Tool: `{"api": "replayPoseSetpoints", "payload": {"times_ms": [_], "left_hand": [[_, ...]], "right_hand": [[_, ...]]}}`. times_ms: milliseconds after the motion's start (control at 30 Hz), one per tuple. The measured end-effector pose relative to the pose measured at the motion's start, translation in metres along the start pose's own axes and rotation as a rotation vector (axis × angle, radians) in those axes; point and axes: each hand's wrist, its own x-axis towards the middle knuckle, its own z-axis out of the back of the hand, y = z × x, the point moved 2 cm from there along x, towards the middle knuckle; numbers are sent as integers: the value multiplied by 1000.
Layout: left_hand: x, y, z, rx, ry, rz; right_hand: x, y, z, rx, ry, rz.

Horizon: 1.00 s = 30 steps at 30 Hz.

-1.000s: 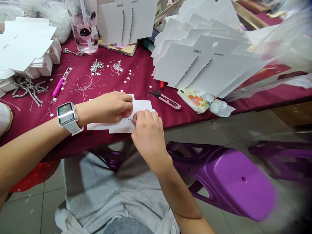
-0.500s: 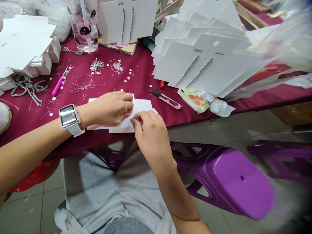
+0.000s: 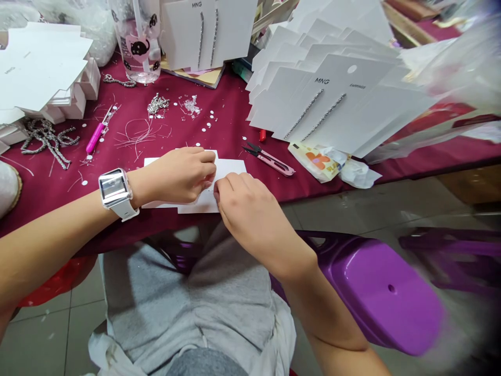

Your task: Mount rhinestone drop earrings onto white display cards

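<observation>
At the table's near edge lie white earring cards (image 3: 195,207), partly covered by my hands. My left hand (image 3: 186,175), with a watch at its wrist, rests over the cards, fingers curled inward; whatever they pinch is hidden. Close beside it, my right hand (image 3: 250,209) has its fingers bent and drawn together at the card's right side, and what is in them cannot be made out. Pink thread snips (image 3: 274,163) lie just beyond my right hand. A pink-handled seam ripper (image 3: 95,138) is farther left.
Stacked cards with chain earrings (image 3: 336,89) lean at the back right; blank cards (image 3: 43,68) are piled at left. A clear cup (image 3: 139,47), silver chains (image 3: 49,138), a small silver heap (image 3: 158,104) and a snack wrapper (image 3: 315,162) surround the work area. A purple stool (image 3: 387,292) stands right.
My right hand has turned, its wrist and forearm swinging right and its fingers closing in more. My left hand stays over the cards. The whole view has shifted slightly.
</observation>
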Motion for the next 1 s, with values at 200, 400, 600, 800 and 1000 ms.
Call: {"api": "replayPoseSetpoints", "payload": {"times_ms": [200, 400, 600, 800, 1000], "left_hand": [[0, 1, -1, -17, 6, 4], [-1, 1, -1, -21, 3, 1], [-1, 0, -2, -8, 12, -3], [-3, -1, 1, 42, 58, -12], [-4, -2, 5, 171, 132, -109]], "right_hand": [[0, 0, -12, 160, -158, -86], [-1, 5, -21, 377, -263, -94], [-7, 4, -17, 406, -296, -14], [-8, 5, -17, 333, -256, -94], [-6, 3, -22, 320, -330, -86]]}}
